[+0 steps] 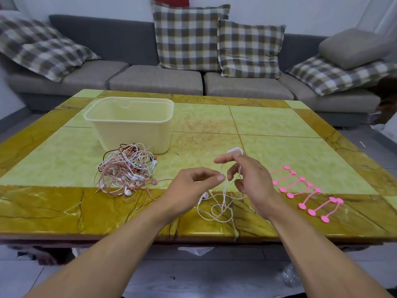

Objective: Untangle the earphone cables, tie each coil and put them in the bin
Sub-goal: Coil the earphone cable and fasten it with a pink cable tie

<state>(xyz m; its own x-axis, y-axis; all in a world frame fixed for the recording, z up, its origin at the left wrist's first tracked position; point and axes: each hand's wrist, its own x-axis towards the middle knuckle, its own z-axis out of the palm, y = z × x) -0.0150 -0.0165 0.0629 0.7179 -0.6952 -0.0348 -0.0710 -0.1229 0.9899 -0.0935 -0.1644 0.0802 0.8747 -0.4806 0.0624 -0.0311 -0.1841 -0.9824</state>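
On the bench's left, just in front of the empty bin (133,123), I see the tangled heap (126,168), light, limp and snag-prone. My left hand (189,190) pinches the white earphone cable (217,209) between thumb and forefinger; my right hand (249,177) has its fingers curled through the strand. I'd grip near the earbud. Pink ties (305,190) lie rightmost.

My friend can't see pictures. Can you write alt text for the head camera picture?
Two hands work a thin white earphone cable above a green and yellow table: the left hand pinches it, the right hand has it wound round its fingers. A tangled earphone pile lies beside a pale bin, with pink ties on the right.
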